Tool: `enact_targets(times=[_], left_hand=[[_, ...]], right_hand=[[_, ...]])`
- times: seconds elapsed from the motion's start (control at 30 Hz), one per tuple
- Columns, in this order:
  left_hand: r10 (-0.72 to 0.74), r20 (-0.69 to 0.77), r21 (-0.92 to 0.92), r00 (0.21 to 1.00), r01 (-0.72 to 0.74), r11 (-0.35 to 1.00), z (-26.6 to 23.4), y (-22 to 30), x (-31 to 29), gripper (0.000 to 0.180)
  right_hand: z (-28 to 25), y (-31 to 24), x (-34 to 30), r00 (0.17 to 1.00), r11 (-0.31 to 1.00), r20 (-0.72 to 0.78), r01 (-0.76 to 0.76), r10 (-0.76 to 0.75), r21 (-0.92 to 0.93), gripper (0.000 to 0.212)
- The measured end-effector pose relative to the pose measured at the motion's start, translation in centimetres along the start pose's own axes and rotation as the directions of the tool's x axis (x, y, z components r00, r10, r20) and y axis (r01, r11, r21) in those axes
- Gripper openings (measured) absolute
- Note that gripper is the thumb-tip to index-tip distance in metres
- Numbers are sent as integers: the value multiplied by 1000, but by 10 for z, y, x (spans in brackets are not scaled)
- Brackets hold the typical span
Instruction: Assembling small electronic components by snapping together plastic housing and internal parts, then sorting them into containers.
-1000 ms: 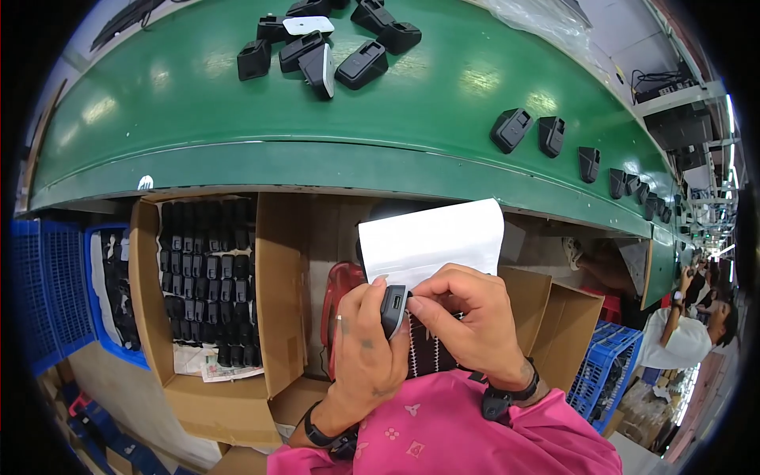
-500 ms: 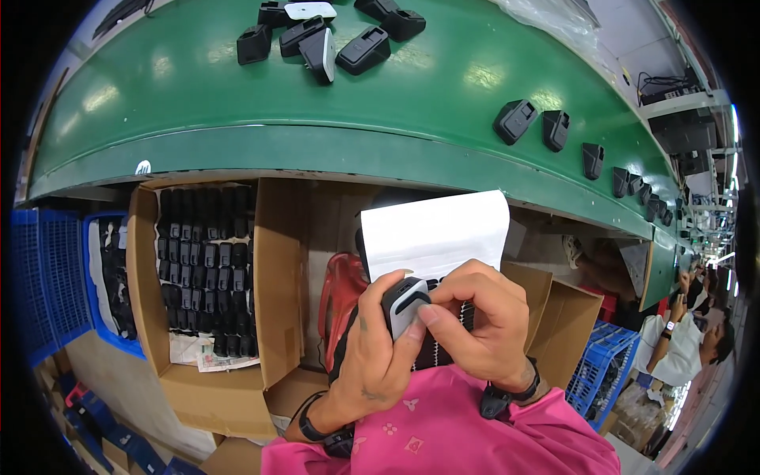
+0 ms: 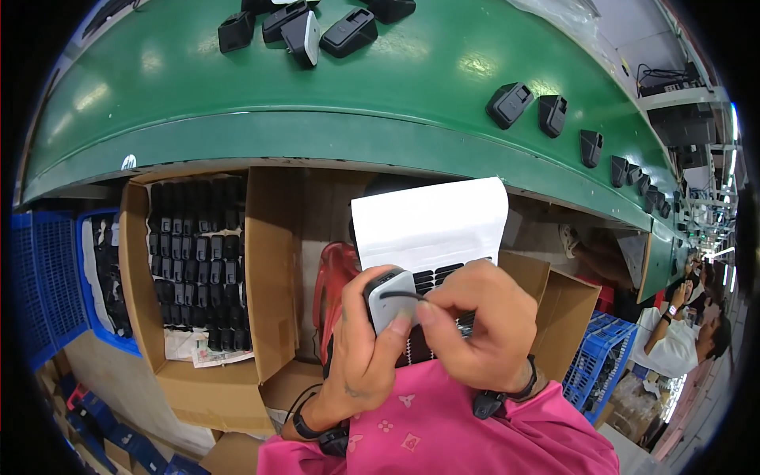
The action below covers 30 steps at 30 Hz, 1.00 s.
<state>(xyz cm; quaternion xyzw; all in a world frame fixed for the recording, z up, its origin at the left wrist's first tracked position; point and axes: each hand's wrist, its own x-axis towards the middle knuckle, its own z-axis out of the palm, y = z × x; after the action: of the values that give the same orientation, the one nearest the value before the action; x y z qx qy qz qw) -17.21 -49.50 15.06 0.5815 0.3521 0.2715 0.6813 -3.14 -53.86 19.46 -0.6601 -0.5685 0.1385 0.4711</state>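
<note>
Likely light, hard, slightly slippery: grey-faced black device [image 3: 383, 311]; best held by edges. Probably soft and bendy: thin black strip [image 3: 404, 295]; best taken by tip. Gripping device in left hand [image 3: 362, 344], just below white sheet [image 3: 431, 222], thumb on face, fingers along black side. Pinching strip's right end between thumb and forefinger of right hand [image 3: 487, 317], with left end over grey face; cannot tell if stuck.
</note>
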Motion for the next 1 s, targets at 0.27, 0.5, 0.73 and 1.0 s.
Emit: enact_targets(times=[0.27,0.5,0.73,1.0], left_hand=[[-74,95,-237,993,95,967,3,4,-3,46],[-24,89,-265,996,47,963,6,6,-3,47],[-41,-37,-609,998,10,793,5,-12,-5,45],[184,9,-239,983,-177,955,-4,-1,2,60]], right_hand=[[-2,1,-11,944,860,71,-324,323,394,8],[-2,8,-17,938,783,75,-324,338,531,8],[-6,10,-17,957,814,10,-253,290,522,7],[-13,14,-19,961,909,35,-271,274,318,10]])
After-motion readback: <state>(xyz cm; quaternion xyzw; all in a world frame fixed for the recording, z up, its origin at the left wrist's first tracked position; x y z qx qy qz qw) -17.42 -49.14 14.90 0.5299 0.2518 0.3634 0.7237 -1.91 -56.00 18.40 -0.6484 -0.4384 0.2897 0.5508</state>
